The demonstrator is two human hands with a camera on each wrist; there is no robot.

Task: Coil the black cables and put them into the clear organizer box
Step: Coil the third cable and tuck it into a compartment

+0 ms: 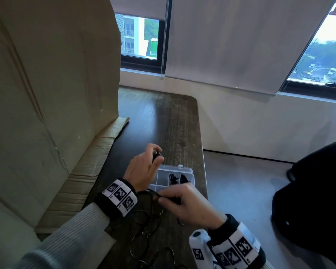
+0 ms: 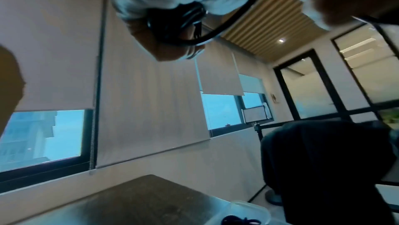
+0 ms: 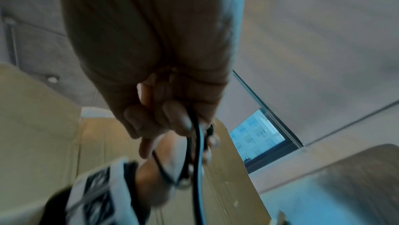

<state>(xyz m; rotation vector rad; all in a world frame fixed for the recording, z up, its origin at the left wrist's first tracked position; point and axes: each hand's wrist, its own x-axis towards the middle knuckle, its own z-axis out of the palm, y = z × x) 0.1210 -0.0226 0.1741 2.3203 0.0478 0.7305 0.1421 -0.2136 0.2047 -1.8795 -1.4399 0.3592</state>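
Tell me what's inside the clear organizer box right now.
Two far compartments of the clear organizer box each hold a bundled black cable. The near compartments are hidden by the right hand.

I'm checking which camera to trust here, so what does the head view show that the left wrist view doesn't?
Only the head view shows both hands together: the left hand gripping a small coil, the right hand pinching the black cable, whose loose loops lie on the table, and the cardboard. Only the left wrist view shows the wound coil close up and the glass door. Both show the clear organizer box with cables inside.
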